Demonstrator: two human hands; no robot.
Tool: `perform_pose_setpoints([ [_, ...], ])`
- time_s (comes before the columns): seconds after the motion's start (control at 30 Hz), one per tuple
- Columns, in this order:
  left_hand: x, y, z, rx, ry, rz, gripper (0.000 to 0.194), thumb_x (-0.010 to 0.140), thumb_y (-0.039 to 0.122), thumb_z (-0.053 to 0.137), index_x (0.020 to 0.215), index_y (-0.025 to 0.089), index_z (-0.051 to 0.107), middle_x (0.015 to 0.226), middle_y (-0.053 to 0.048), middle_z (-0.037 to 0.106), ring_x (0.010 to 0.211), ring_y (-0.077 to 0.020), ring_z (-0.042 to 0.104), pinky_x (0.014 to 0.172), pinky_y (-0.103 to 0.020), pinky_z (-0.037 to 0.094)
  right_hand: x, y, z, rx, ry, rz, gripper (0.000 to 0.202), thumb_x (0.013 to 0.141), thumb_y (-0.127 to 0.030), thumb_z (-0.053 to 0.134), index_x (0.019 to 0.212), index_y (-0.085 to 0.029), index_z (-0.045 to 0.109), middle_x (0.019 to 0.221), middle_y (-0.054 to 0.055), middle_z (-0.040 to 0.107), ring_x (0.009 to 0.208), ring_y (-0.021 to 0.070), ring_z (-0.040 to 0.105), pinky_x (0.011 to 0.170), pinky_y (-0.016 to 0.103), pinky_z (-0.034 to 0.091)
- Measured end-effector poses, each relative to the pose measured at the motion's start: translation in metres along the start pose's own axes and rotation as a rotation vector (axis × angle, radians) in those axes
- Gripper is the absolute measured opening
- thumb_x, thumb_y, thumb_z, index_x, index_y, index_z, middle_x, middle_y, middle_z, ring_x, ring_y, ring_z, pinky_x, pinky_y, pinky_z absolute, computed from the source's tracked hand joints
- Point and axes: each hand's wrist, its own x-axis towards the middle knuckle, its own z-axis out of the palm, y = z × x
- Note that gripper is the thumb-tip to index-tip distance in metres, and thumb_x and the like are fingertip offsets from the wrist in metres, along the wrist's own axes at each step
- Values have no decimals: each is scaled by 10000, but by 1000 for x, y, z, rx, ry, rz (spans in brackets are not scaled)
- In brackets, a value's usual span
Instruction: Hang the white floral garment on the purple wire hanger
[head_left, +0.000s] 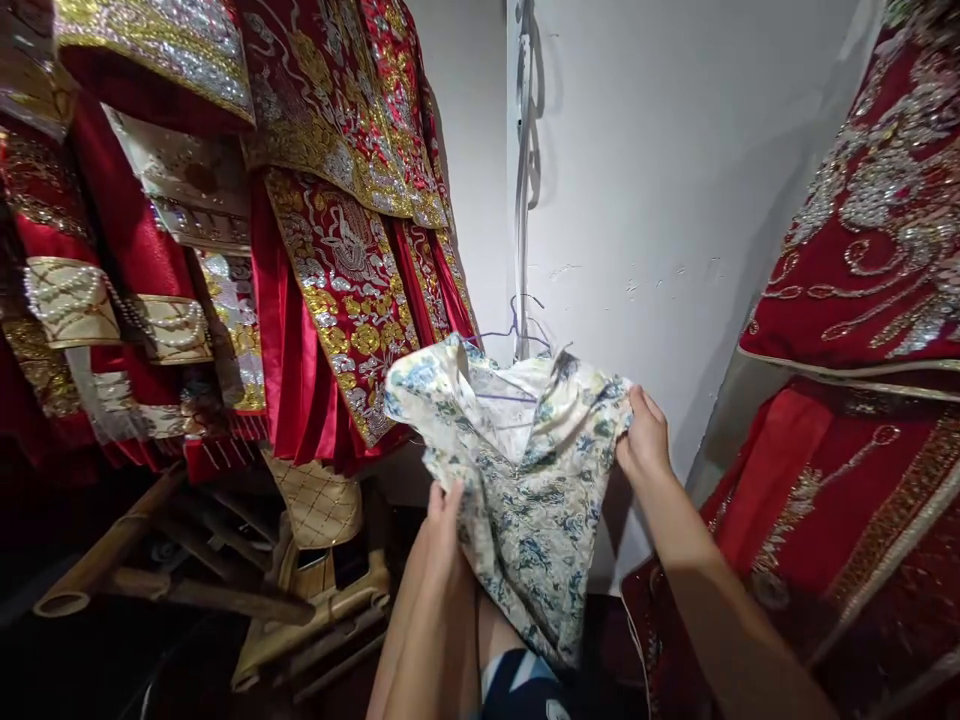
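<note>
A floral dress (525,510) in cream, blue and green hangs in front of me on a thin purple hanger (514,325). Its V-shaped neckline faces me, and part of the hanger shows inside it. My left hand (445,510) pinches the dress's left side edge below the sleeve. At the right sleeve, my right hand (645,430) grips the fabric between thumb and fingers. The lower part of the dress drops down between my arms, over my lap.
Red embroidered garments (352,240) hang along the left. More red beaded clothing (862,250) hangs at the right. A bamboo chair (315,620) stands low on the left. Cables (523,180) run down the white wall (637,150) behind the dress.
</note>
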Motion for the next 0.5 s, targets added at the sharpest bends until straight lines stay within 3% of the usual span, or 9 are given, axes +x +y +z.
perform_pose_setpoints([
  [0.07,-8,-18,5,87,-23,26,514,635,379,831,1078,173,671,1208,-130,700,1228,-301,595,1040,-363,434,-18,14,-19,-50,36,-59,312,789,-418,730,975,-173,681,952,33,732,952,180,699,918,320,551],
  [0.17,-18,-31,2,146,-2,26,428,666,402,765,979,118,693,1091,-145,734,1162,-327,626,996,-391,459,-38,28,-50,-201,98,-122,411,796,-498,670,1043,-170,667,1059,69,716,1059,213,663,955,353,519],
  [0.3,-33,-39,-12,141,29,-82,450,685,417,724,994,90,705,1008,-129,749,1038,-323,669,905,-385,495,-67,43,-90,-463,319,-255,479,793,-492,615,1164,-190,593,1216,112,646,1130,255,621,964,415,496],
  [0.37,-42,-42,-14,142,-3,-137,462,680,421,732,995,84,714,959,-121,751,996,-319,677,876,-377,505,-88,56,-100,-549,353,-239,455,779,-508,603,1114,-202,581,1196,116,639,1109,262,620,944,418,500],
  [0.4,-47,-43,-13,152,-22,-156,460,682,426,736,993,88,719,932,-114,750,982,-318,677,868,-377,510,-99,64,-101,-581,273,-152,429,776,-528,601,1061,-207,587,1135,115,655,1052,261,636,899,409,519],
  [0.5,-55,-46,-8,190,-63,-190,449,696,433,742,1014,116,732,904,-100,748,998,-319,668,873,-378,515,-125,91,-91,-642,-212,337,389,767,-572,635,930,-220,600,928,86,682,767,219,670,659,344,547],
])
